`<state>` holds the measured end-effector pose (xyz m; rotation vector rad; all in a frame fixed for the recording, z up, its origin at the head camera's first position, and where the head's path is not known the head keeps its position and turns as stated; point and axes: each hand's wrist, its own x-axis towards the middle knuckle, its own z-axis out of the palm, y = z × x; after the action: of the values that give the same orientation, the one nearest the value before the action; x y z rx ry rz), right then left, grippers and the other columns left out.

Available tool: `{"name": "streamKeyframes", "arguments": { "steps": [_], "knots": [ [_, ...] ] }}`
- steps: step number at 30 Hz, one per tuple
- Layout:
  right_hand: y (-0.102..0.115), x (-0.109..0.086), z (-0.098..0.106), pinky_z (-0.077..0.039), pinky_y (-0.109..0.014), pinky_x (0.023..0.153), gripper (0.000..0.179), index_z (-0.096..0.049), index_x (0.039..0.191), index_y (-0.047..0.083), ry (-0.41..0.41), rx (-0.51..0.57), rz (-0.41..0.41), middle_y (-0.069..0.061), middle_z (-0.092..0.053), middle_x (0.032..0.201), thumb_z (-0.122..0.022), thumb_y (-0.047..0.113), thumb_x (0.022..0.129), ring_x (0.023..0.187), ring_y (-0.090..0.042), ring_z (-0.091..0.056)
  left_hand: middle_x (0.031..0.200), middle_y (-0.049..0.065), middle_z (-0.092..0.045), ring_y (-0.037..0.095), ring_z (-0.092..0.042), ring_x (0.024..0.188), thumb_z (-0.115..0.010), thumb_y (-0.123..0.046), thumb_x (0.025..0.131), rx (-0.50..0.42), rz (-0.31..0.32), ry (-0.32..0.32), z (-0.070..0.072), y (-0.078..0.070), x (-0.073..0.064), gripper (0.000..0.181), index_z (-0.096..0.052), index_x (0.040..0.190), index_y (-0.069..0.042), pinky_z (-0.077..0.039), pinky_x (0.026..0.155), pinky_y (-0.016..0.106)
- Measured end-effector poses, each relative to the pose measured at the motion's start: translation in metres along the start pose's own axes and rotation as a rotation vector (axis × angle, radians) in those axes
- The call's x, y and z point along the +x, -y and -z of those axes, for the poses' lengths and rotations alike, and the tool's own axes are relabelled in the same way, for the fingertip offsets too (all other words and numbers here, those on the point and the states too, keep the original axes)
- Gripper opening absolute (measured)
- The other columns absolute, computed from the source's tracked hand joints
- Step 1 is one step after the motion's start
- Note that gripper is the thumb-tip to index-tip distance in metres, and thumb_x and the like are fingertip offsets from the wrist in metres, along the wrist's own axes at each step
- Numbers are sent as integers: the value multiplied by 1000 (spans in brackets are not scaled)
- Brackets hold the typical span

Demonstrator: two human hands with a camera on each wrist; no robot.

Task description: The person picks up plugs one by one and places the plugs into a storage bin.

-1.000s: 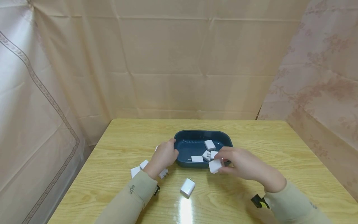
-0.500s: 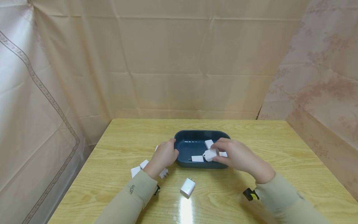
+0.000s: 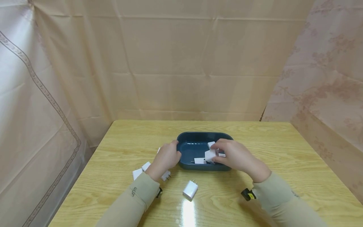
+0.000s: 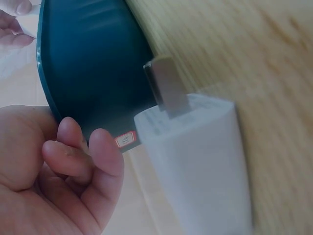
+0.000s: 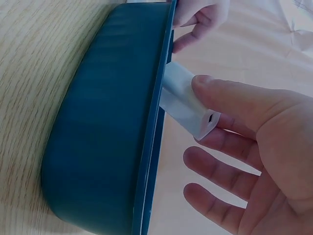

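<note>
My right hand (image 3: 236, 156) pinches a white USB wall charger (image 5: 188, 100) between thumb and fingers, over the right part of a dark blue dish (image 3: 191, 148). The charger's port end faces the palm. Inside the dish, a white charger (image 3: 200, 160) lies near the front wall, and others are partly hidden by the right hand. My left hand (image 3: 165, 159) grips the dish's left end at the rim, its fingers curled in the left wrist view. Close beneath that wrist, a white charger (image 4: 195, 161) with its prongs up fills much of the left wrist view.
A lone charger (image 3: 190, 190) lies on the wooden table (image 3: 221, 201) in front of the dish. Several more, such as one charger (image 3: 137, 174), lie around the left forearm, partly covered by it. Cloth curtains (image 3: 181, 63) hang behind and at both sides.
The right hand has moved left and slightly inward over the dish, carrying its charger from the front right rim. The left hand has stayed in place.
</note>
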<state>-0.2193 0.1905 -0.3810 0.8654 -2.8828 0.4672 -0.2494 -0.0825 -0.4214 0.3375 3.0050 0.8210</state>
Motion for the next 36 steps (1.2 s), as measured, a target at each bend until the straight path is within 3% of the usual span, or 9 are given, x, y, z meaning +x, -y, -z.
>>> {"name": "streamKeyframes", "arguments": {
  "steps": [13, 23, 29, 32, 36],
  "knots": [
    [3, 0, 0, -52, -33, 75, 35, -75, 116, 16, 42, 3, -22, 9, -65, 97, -85, 30, 85, 86, -15, -61, 119, 23, -66, 19, -59, 67, -60, -9, 94, -10, 33, 19, 0, -1, 2, 50, -53, 142, 5, -47, 55, 29],
    [1, -2, 2, -54, -46, 91, 34, -75, 120, 12, 49, 25, -28, -1, -70, 116, -79, 27, 91, 107, -24, -65, 121, 24, -67, 22, -61, 76, -60, -10, 93, 4, 17, 6, 1, -2, 0, 49, -55, 140, 5, -51, 64, 33],
    [-3, -4, 10, -56, -44, 85, 39, -72, 124, 12, 7, 25, -22, -5, -69, 120, -79, 29, 91, 102, -24, -67, 121, 24, -67, 21, -58, 73, -60, -10, 94, 21, -17, -1, 2, 1, 0, 49, -55, 140, 6, -50, 68, 35],
    [-6, -5, 16, -57, -42, 78, 49, -65, 135, 13, -39, 31, -22, -7, -66, 126, -79, 30, 91, 99, -22, -66, 107, 22, -71, 20, -56, 61, -59, -15, 97, 26, -33, 27, 6, 3, -1, 49, -55, 141, 4, -51, 65, 37],
    [-10, -6, 25, -57, -46, 78, 64, -51, 149, 16, -99, 51, -45, -11, -55, 140, -77, 30, 93, 106, -26, -64, 112, 19, -71, 21, -64, 73, -62, -30, 100, 58, -26, 43, 15, 5, -1, 52, -56, 142, 1, -56, 78, 42]
  ]
}}
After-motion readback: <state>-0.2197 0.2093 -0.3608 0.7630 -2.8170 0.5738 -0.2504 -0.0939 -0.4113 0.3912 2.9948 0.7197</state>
